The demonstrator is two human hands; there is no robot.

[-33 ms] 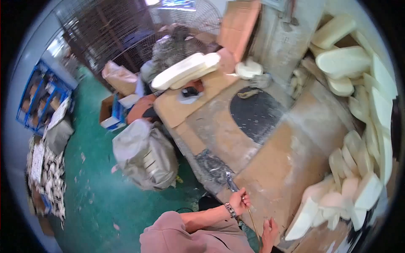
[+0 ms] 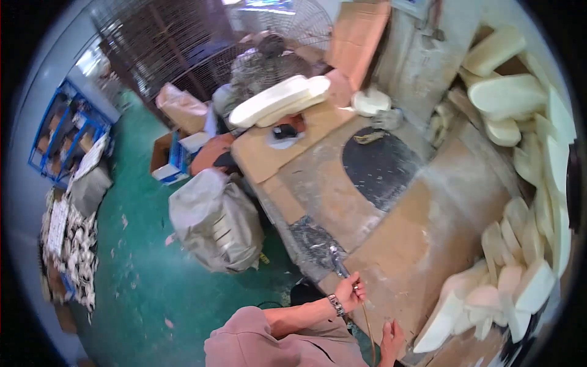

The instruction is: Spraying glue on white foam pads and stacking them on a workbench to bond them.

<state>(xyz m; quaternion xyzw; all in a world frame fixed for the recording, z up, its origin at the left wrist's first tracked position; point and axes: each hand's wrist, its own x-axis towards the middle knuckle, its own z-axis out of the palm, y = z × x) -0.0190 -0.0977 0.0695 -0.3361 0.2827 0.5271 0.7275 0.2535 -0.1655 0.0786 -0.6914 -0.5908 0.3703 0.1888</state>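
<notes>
My left hand (image 2: pixel 350 292), with a watch on its wrist, is closed around the near end of a silver hand tool (image 2: pixel 337 262). The tool points away over the worktable's (image 2: pixel 391 269) near left edge, and its exact kind is too small to tell. A thin yellowish hose (image 2: pixel 369 324) hangs from beneath that hand toward my lap. My right hand (image 2: pixel 391 342) is by the table's near edge, fingers apart and slightly bent, with nothing visible in it. To its right lie several cream-coloured foam-like pieces (image 2: pixel 441 315), piled along the table's right side.
Further out on the table are a black rounded patch (image 2: pixel 379 165), a white round container (image 2: pixel 370 103) and long pale pieces (image 2: pixel 275 101). A covered grey bundle (image 2: pixel 214 223) stands on the green floor. Behind the table, a person (image 2: pixel 269 67) is beside a wire fan guard.
The view has shifted slightly, so the table and background appear a little lower and further right. My left hand keeps its hold on the tool; my right hand is nearly unchanged.
</notes>
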